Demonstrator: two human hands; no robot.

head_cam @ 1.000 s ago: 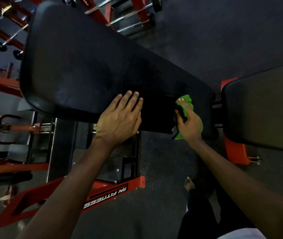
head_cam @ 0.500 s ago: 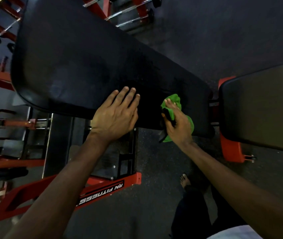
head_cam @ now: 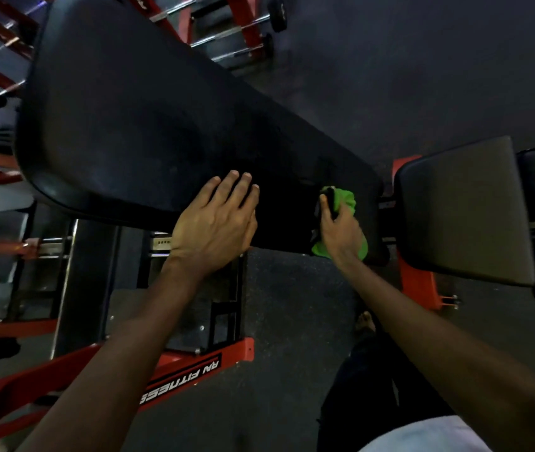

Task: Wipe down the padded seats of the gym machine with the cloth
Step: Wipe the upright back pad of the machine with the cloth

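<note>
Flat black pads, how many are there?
2. The long pad runs from upper left to the middle, with the cloth on its right end. The short pad sits right of it. More may be out of view.

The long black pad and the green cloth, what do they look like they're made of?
The long black pad looks like vinyl or leatherette over foam: smooth, dull sheen, rounded cushioned edges. The green cloth looks like soft fabric, possibly microfibre: matte, crumpled in folds under the right hand.
</note>
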